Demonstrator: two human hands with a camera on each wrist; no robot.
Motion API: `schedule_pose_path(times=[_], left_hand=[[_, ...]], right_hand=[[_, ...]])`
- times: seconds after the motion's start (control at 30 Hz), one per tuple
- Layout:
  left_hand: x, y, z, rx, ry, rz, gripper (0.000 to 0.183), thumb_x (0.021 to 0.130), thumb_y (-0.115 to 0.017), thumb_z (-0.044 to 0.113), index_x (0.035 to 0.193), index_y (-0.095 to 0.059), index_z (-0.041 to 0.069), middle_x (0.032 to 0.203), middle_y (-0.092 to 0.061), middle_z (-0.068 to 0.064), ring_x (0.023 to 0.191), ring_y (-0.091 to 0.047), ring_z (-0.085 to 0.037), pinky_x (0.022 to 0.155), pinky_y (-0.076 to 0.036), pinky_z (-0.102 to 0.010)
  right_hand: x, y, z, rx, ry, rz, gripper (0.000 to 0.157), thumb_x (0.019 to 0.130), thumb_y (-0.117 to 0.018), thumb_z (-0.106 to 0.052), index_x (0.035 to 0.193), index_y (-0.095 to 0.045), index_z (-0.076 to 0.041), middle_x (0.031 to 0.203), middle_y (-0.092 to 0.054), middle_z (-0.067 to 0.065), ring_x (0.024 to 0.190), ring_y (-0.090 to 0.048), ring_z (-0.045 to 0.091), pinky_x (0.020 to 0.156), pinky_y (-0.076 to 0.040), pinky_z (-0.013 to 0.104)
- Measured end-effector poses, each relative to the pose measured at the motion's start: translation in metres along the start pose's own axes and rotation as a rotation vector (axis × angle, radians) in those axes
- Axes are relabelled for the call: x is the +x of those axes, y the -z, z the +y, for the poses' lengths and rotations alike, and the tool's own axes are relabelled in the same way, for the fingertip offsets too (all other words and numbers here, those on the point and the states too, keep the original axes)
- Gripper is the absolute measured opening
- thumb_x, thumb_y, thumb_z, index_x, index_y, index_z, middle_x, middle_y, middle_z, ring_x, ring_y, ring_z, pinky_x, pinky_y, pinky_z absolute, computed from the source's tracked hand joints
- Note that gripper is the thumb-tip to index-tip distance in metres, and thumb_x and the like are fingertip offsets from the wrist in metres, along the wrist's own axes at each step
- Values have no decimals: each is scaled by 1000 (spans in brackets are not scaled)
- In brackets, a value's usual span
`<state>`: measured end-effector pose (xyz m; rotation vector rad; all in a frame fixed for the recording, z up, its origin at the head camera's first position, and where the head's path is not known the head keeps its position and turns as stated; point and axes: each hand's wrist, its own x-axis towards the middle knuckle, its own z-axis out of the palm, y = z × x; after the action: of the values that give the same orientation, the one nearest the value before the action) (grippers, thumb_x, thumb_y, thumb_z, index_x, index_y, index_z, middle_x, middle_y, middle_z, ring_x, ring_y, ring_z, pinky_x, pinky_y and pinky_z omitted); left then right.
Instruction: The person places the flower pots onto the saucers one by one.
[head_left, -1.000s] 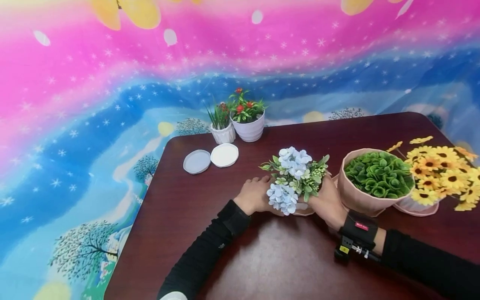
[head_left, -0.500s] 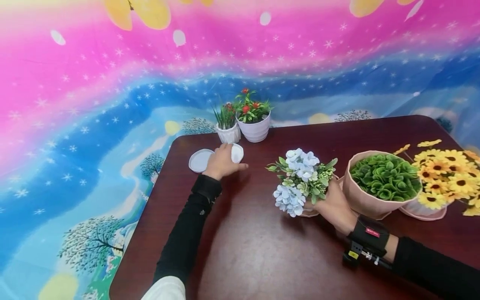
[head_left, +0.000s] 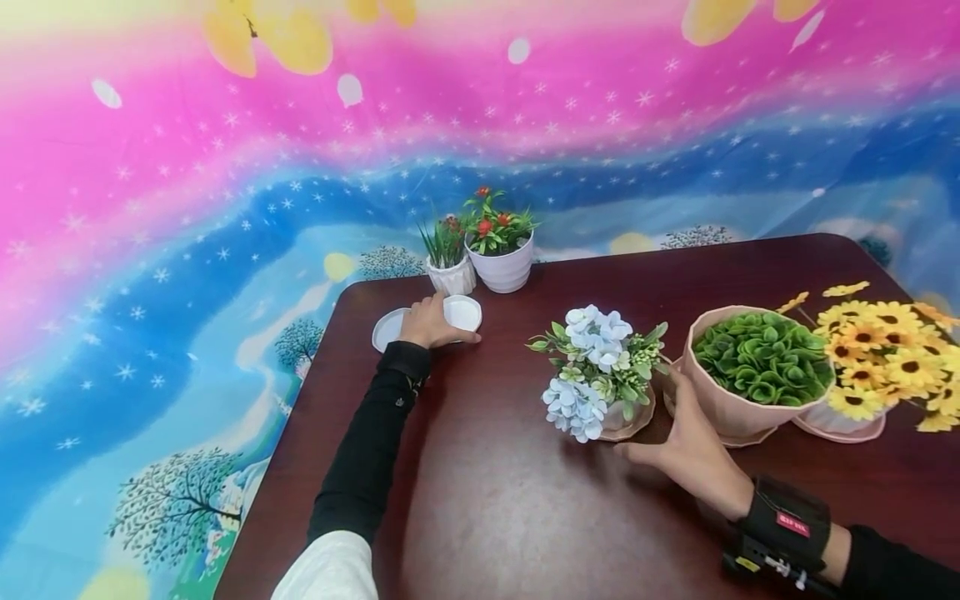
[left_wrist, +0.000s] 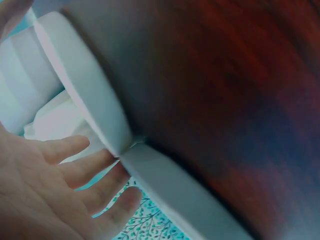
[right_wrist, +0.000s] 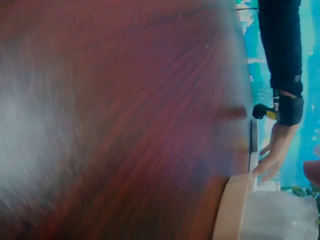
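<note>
My left hand (head_left: 429,323) is over the white saucer (head_left: 465,312) and the pale grey saucer (head_left: 386,331) at the table's far left. In the left wrist view its fingers (left_wrist: 80,167) stretch apart, close to where the two rims meet. My right hand (head_left: 693,450) has thumb and fingers spread, right beside a potted blue hydrangea (head_left: 596,333) and holding nothing. That pot stands on a beige saucer (head_left: 640,421). In the right wrist view only a fingertip of it shows at the right edge, above the pale pot (right_wrist: 280,217).
Behind the saucers stand a small white ribbed pot (head_left: 452,277) and a white pot with red flowers (head_left: 501,268). A pink pot of green leaves (head_left: 761,358) and yellow daisies (head_left: 892,350) stand at the right. A printed cloth (head_left: 420,100) hangs behind the table (head_left: 487,508).
My left hand has moved from the hydrangea pot to the saucers at the far left. My right hand has let go of the hydrangea pot and drawn back slightly to the right.
</note>
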<state>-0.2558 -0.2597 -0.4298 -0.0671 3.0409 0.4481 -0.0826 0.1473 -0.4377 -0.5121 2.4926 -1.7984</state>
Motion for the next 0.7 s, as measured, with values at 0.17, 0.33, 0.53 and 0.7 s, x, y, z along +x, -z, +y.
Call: schedule_pose_path(times=[0.17, 0.33, 0.53, 0.7], left_hand=[[2, -4, -4, -12, 9, 0, 116, 74, -86, 64, 161, -40, 3, 147, -58, -23, 133, -54, -44, 116, -40, -59], [3, -6, -5, -32, 16, 9, 115, 74, -87, 62, 162, -39, 4, 149, -57, -23, 135, -51, -44, 117, -37, -61], [-3, -8, -3, -53, -27, 63, 106, 74, -89, 61, 155, -48, 7, 142, -62, -20, 128, -54, -42, 112, -42, -60], [-16, -6, 6, -120, -124, 69, 106, 72, -91, 59, 155, -50, 7, 141, -62, -20, 126, -55, -42, 108, -47, -58]], right_hand=[[-8, 1, -1, -10, -2, -20, 122, 77, -93, -3, 166, -10, 5, 169, -18, 34, 155, -18, 58, 122, -22, 17], [-11, 1, 0, -12, -15, -17, 120, 78, -92, -3, 165, -11, 5, 169, -18, 34, 155, -18, 58, 110, -21, 3], [-14, 1, 1, -4, -27, -28, 118, 79, -91, -3, 165, -11, 6, 169, -16, 34, 155, -17, 58, 105, -21, -1], [-14, 2, -3, 17, -59, -24, 118, 81, -90, -3, 166, -9, 5, 169, -17, 35, 154, -20, 58, 105, -25, 1]])
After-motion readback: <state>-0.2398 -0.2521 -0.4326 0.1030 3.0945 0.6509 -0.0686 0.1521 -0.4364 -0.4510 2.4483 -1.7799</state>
